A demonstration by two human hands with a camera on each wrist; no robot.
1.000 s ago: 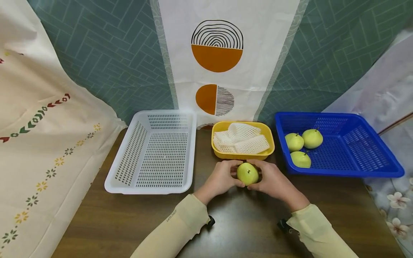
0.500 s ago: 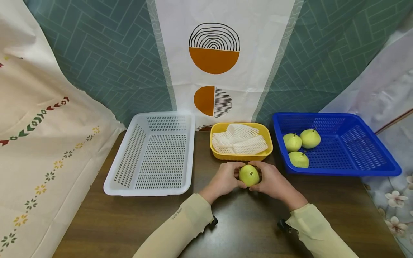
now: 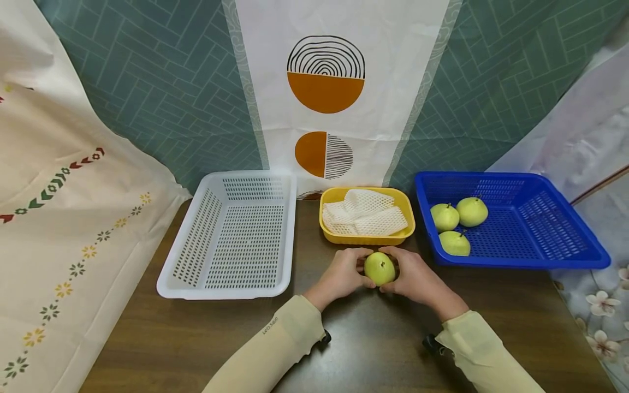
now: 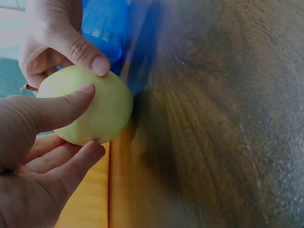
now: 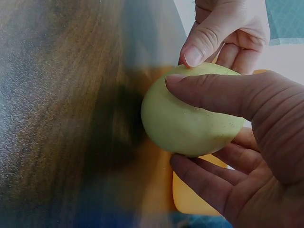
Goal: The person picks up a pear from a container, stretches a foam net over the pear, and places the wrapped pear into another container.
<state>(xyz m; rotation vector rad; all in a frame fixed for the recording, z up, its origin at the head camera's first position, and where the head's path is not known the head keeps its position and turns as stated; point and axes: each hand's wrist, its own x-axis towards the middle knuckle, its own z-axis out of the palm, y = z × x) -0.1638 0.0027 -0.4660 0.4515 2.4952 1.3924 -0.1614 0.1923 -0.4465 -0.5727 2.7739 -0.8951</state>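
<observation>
Pear (image 3: 380, 268) between left hand (image 3: 342, 273) and right hand (image 3: 415, 274), in the grip of both.

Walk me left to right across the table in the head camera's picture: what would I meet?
White basket → left hand → held pear → right hand → blue basket with three pears. The yellow tray is left out: it spans the hands' stretch, just behind them.

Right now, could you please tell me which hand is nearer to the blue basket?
Right: the right hand is just left of the blue basket; the left hand is farther left, across the held pear.
</observation>
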